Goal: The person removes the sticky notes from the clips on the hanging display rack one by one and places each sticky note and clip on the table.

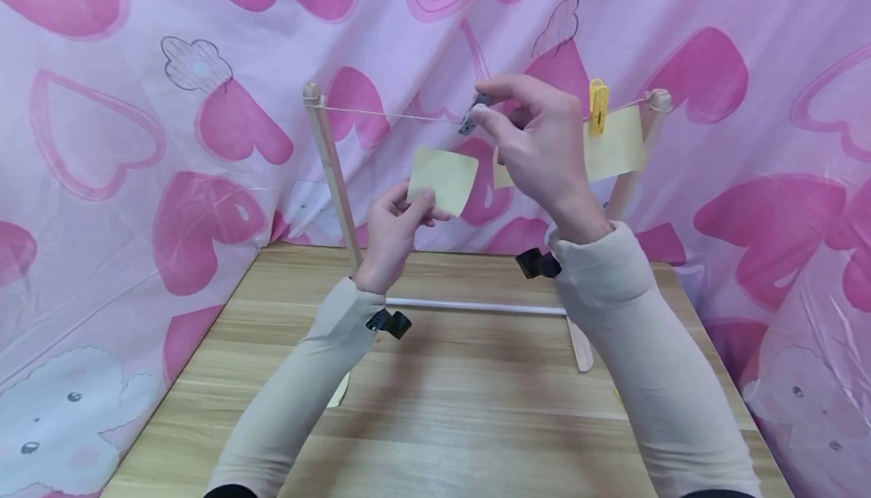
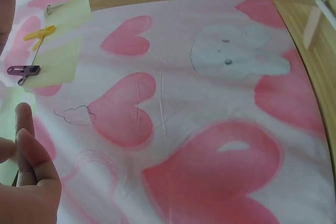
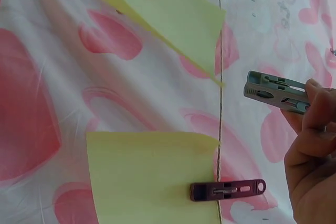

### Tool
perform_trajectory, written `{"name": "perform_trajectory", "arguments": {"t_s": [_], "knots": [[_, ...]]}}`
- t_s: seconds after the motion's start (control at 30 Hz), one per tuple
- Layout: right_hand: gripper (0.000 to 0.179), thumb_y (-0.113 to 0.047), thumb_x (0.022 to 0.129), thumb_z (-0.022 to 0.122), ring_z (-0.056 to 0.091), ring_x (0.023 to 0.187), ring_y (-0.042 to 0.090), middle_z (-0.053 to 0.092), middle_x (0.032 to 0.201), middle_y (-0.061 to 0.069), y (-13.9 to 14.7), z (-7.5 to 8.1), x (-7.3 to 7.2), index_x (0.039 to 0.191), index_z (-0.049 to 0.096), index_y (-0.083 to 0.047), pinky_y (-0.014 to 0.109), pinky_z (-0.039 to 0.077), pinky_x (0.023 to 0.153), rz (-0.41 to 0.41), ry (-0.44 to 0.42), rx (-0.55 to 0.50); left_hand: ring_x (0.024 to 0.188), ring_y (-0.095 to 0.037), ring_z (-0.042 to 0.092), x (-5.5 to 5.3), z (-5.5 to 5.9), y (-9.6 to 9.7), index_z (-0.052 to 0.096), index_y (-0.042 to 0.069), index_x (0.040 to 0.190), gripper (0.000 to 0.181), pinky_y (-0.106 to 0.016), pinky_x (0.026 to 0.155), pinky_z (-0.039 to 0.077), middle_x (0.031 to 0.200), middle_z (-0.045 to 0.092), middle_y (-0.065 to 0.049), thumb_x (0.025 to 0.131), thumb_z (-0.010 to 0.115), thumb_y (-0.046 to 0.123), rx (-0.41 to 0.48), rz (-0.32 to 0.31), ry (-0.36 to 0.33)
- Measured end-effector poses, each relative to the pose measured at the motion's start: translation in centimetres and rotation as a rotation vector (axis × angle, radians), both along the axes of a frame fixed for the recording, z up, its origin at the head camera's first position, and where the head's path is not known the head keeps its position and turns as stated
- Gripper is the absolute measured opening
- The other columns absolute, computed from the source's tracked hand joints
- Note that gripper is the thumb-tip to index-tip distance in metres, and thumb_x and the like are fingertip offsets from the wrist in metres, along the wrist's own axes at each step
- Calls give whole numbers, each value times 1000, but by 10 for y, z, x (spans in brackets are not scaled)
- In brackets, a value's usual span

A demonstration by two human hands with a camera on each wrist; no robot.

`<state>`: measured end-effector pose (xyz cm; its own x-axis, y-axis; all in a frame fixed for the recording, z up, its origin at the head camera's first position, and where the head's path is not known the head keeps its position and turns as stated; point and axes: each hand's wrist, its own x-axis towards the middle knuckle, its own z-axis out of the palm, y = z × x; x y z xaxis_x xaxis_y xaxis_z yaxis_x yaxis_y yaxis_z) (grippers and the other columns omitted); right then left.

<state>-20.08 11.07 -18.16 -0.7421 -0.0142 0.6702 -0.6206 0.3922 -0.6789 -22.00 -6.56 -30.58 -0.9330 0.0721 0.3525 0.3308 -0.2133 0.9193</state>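
Observation:
My left hand (image 1: 398,222) holds a pale yellow paper square (image 1: 445,179) between thumb and fingers, just below the string (image 1: 388,113). My right hand (image 1: 540,146) pinches a grey-green clothespin (image 3: 275,92) by its handle end, close to the string in the head view. In the right wrist view, one corner of the held paper overlaps the string. Another paper (image 3: 147,177) hangs from the string under a dark purple clothespin (image 3: 227,190). Nearer the right post, a yellow clothespin (image 1: 598,107) fixes a further paper (image 1: 619,146).
Wooden posts stand at the left (image 1: 331,173) and right (image 1: 626,188), with the string tied between their tops. A white rod (image 1: 476,306) runs low between them over the wooden table (image 1: 449,422). Part of a yellow paper (image 1: 339,392) shows beside the left sleeve. Behind hangs a heart-patterned curtain (image 1: 231,233).

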Motion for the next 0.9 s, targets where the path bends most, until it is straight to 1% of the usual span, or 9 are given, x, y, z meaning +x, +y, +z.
{"name": "perform_trajectory", "arguments": {"t_s": [0.13, 0.23, 0.3, 0.4, 0.5, 0.67, 0.7, 0.8, 0.9], "knots": [[22, -8, 86, 71, 45, 43, 9, 63, 78, -1, 9, -3, 6, 109, 72, -6, 21, 35, 43, -8, 18, -28, 70, -14, 61, 6, -3, -11, 64, 6, 101, 15, -20, 41, 40, 70, 72, 6, 93, 62, 18, -98, 40, -3], [23, -8, 86, 71, 44, 41, 8, 62, 76, -3, 16, -7, 13, 109, 72, -5, 20, 33, 42, -15, 28, -50, 69, -11, 65, 10, -7, -20, 64, 1, 104, 17, -21, 51, 51, 70, 71, 5, 92, 62, 13, -118, 48, -2], [24, -8, 85, 71, 44, 41, 7, 64, 81, -7, 22, -11, 18, 109, 72, -5, 19, 33, 41, -22, 44, -66, 68, -11, 68, 13, -10, -27, 63, -3, 106, 18, -25, 61, 56, 72, 71, 3, 92, 61, 9, -126, 42, 2], [24, -7, 85, 72, 43, 40, 7, 66, 85, -11, 32, -19, 25, 109, 72, -5, 19, 33, 40, -37, 74, -79, 69, -12, 70, 18, -17, -38, 61, -5, 107, 18, -31, 73, 59, 74, 71, 1, 92, 60, 5, -179, 43, -12], [25, -5, 84, 72, 43, 42, 6, 67, 87, -12, 42, -28, 33, 109, 71, -2, 19, 34, 40, -53, 89, -98, 69, -13, 70, 23, -24, -50, 59, -4, 112, 22, -31, 77, 59, 79, 71, -4, 91, 59, 4, -239, 26, -37], [27, 1, 83, 71, 50, 48, 5, 68, 89, -8, 59, -46, 43, 109, 70, 3, 15, 41, 45, -82, 104, -163, 66, -14, 68, 29, -36, -67, 48, -3, 124, 35, -30, 71, 59, 92, 66, -13, 90, 58, 0, -279, -14, -56], [27, 2, 82, 71, 51, 49, 5, 69, 88, -6, 62, -49, 44, 109, 70, 5, 15, 41, 45, -79, 105, -199, 65, -13, 68, 30, -37, -70, 46, -3, 125, 37, -30, 70, 59, 94, 65, -15, 90, 57, -1, -289, -18, -57], [28, 3, 81, 71, 54, 52, 5, 69, 87, -4, 73, -61, 50, 108, 69, 7, 14, 43, 46, -99, 82, -279, 63, -14, 67, 34, -43, -80, 41, -1, 128, 40, -29, 65, 57, 92, 64, -15, 91, 57, -1, -337, -23, -68], [29, 2, 81, 71, 55, 53, 4, 69, 85, -4, 86, -74, 57, 110, 69, 6, 13, 45, 46, -147, 26, -325, 64, -14, 68, 38, -51, -90, 39, 1, 130, 43, -29, 65, 56, 86, 63, -16, 92, 57, 1, -397, -35, -90]]}}
